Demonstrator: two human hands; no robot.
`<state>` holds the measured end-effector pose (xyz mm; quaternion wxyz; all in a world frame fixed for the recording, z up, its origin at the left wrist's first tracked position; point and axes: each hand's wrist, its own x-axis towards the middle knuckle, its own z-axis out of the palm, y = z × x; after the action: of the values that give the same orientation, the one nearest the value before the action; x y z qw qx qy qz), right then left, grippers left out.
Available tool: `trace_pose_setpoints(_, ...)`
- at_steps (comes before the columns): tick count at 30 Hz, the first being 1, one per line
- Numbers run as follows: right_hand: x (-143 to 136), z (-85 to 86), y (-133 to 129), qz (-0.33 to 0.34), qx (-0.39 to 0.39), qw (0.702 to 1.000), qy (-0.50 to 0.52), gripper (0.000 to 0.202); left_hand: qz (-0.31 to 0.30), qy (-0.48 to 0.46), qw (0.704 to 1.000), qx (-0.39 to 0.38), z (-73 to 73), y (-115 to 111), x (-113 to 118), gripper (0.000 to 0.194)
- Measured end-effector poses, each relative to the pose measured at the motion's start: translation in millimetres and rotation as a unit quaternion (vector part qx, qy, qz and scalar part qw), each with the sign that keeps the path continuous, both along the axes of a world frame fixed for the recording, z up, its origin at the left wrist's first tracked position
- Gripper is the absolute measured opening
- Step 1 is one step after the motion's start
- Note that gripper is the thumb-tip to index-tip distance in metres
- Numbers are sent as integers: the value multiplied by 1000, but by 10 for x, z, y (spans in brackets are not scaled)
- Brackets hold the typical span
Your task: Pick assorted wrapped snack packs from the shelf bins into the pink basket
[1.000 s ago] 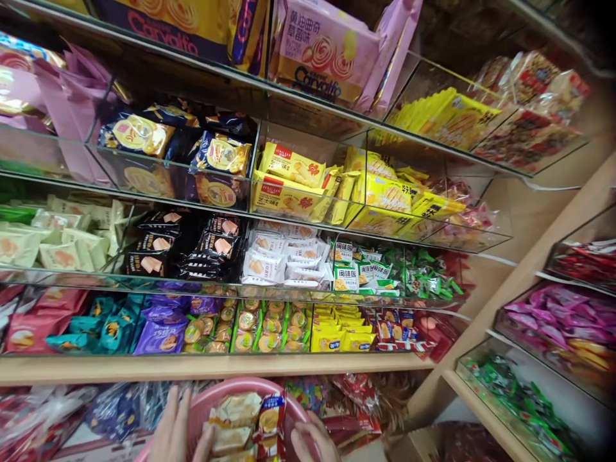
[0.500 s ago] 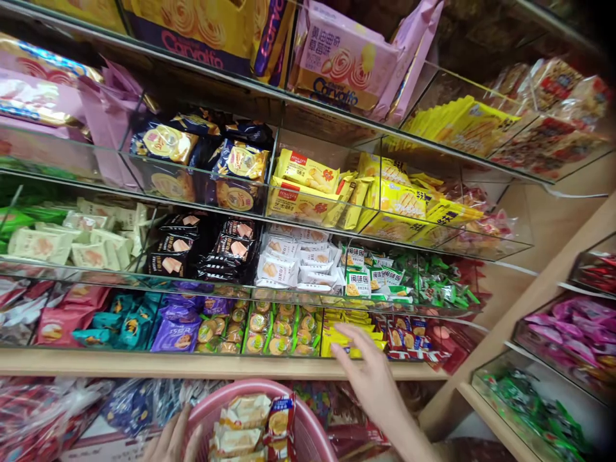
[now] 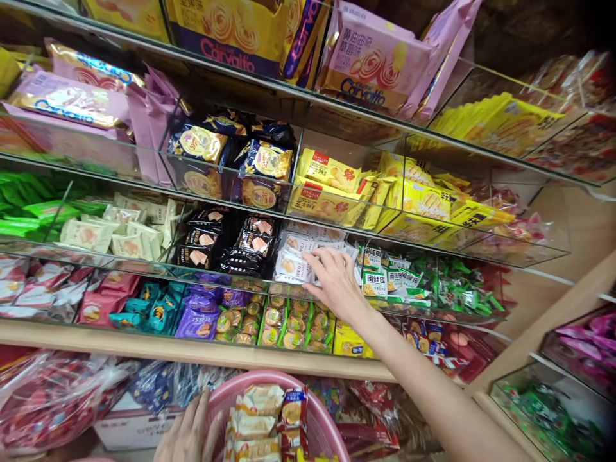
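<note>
My right hand (image 3: 333, 282) reaches over the glass front of the middle shelf bin with its fingers apart, at the white snack packets (image 3: 291, 258). Its fingertips overlap the packets; whether they touch cannot be told. My left hand (image 3: 187, 431) is at the left rim of a pink plastic basket (image 3: 323, 410), fingers along the outside and thumb at the rim, gripping it. In the basket lie cream-coloured wrapped snacks (image 3: 254, 426), red and blue packets (image 3: 294, 407) and a bit of yellow wrapping at the bottom edge.
Black packets (image 3: 198, 258) lie left of the white ones, green-and-white packets (image 3: 376, 282) right. Round biscuit packs (image 3: 295, 324) and yellow packets (image 3: 347, 340) fill the row below. Clear dividers and a wooden ledge (image 3: 192, 351) edge the bins. Bagged goods (image 3: 52, 404) sit lower left.
My right hand has moved up and left, from before the yellow packets in the bottom row to the white packets above. The view has shifted left. My left hand stays at the basket.
</note>
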<state>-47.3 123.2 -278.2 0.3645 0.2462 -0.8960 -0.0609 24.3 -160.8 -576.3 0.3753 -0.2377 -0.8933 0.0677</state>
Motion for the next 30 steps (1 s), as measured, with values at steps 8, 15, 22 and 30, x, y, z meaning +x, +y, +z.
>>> trace_pose_setpoints(8, -46, 68, 73, 36, -1, 999, -19, 37, 3, 9, 1000, 17, 88, 26, 19, 35)
trace_pose_setpoints(15, -60, 33, 15, 18, -78, 996, -50, 33, 0, -63, 994, 86, 30, 5, 8, 43)
trace_pose_setpoints(22, -130, 27, -74, 1, -172, 984, -53, 18, 47, -119, 989, 73, -47, 23, -5, 36)
trace_pose_setpoints(30, -81, -9, -179, 28, -245, 968, -48, 10, 87, -235, 948, 197, 260, 137, -10, 55)
